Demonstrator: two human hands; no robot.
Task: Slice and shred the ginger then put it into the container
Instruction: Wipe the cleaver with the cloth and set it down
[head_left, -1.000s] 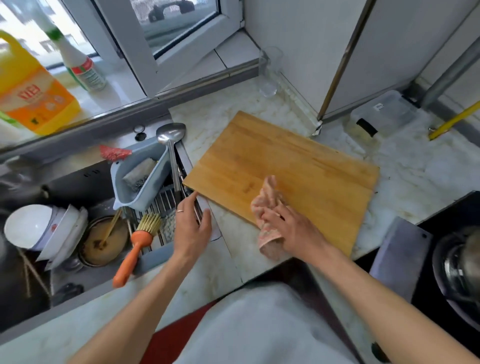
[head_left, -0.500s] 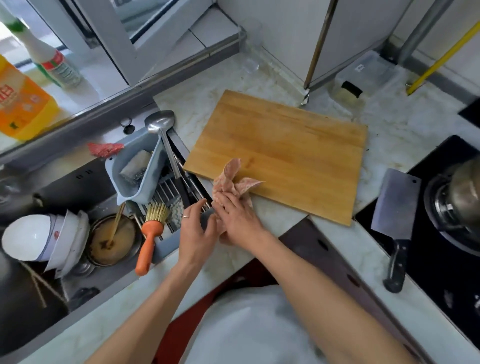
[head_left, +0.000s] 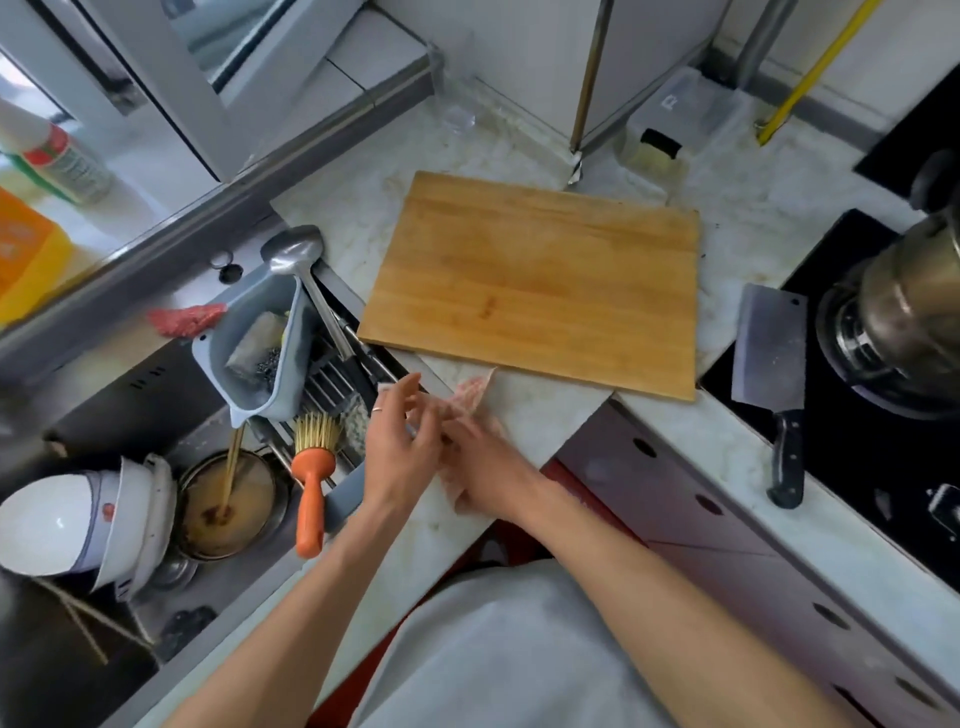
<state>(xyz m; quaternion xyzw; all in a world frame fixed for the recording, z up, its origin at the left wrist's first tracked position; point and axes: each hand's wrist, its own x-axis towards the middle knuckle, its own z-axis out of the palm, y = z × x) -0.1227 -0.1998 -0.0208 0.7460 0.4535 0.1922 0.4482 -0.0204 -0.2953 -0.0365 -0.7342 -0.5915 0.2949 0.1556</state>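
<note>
A bare wooden cutting board (head_left: 535, 286) lies on the marble counter. No ginger is in view. My right hand (head_left: 485, 462) presses a pink cloth (head_left: 470, 392) on the counter just in front of the board's near left corner. My left hand (head_left: 400, 447), a ring on one finger, hovers beside it with fingers spread, holding nothing. A cleaver (head_left: 774, 374) with a black handle rests on the counter to the right of the board. A clear lidded plastic container (head_left: 680, 117) stands at the back right, against the wall.
The sink (head_left: 130, 467) on the left holds white bowls (head_left: 78, 525), a dirty pot (head_left: 228, 504), an orange-handled brush (head_left: 311, 483), a grey drain basket (head_left: 260, 353) and a ladle (head_left: 306, 275). A steel pot (head_left: 904, 301) sits on the black stove at the right.
My right hand has dragged the pink cloth off the board's near edge, leftward onto the counter by the sink. My left hand lifted from the sink rim and its fingers spread.
</note>
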